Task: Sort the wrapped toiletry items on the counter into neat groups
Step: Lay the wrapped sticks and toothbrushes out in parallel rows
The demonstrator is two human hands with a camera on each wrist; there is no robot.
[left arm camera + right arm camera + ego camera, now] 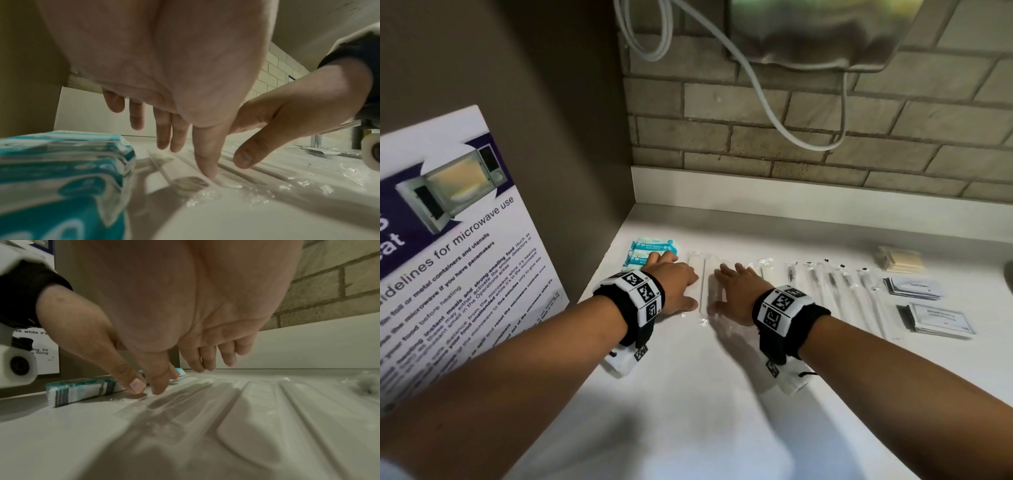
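Observation:
Several long clear-wrapped white items (703, 287) lie side by side on the white counter (688, 394). My left hand (674, 286) lies flat on their left side, fingers straight. In the left wrist view its thumb (206, 170) presses a clear wrapper (185, 183). My right hand (736, 293) lies flat on the wrapped items just to the right, fingers spread. Teal and white packets (650, 253) are stacked beyond the left hand, and show in the right wrist view as teal packets (82, 389).
Right of my hands runs a row of clear-wrapped dark-tipped sticks (828, 287). Further right are a tan stack (900, 262) and two piles of white sachets (914, 287) (938, 318). A microwave poster (458, 240) stands on the left wall. A white cable (774, 113) hangs on the brick wall.

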